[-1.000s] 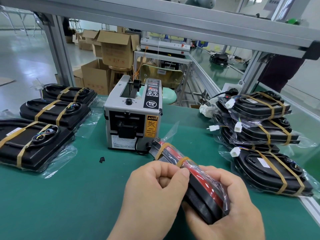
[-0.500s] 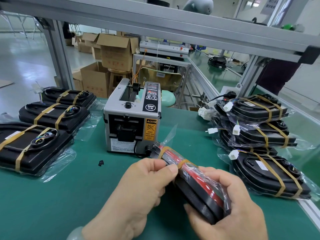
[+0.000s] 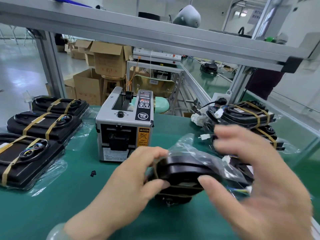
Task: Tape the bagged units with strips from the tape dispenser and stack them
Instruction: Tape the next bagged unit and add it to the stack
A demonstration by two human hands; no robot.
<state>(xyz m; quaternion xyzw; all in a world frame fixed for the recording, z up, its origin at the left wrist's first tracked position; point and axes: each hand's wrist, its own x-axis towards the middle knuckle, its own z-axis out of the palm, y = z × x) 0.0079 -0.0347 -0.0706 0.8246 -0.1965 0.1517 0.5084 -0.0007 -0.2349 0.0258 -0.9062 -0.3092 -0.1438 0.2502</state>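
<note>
Mid-task, well along. Three taped units (image 3: 43,123) lie in a row on the left of the counter (image 3: 52,208), each with two tan strips, and a stack (image 3: 247,115) of taped units sits on the right. The current bagged unit (image 3: 187,168) is held just above the counter in front of the tape dispenser (image 3: 124,132). The left hand (image 3: 135,174) pinches the unit's left end, fingers (image 3: 155,153) and thumb clamped over a tape strip (image 3: 155,168). A second band seems to run underneath, too blurred to be sure. The right hand (image 3: 256,179) is motion-blurred, fingers spread apart, gripping nothing; thumb near the unit, contact unclear. Likely taping on this one is done or nearly so; stacking it is left. No untaped units visible, so the remaining count is unknown.
</note>
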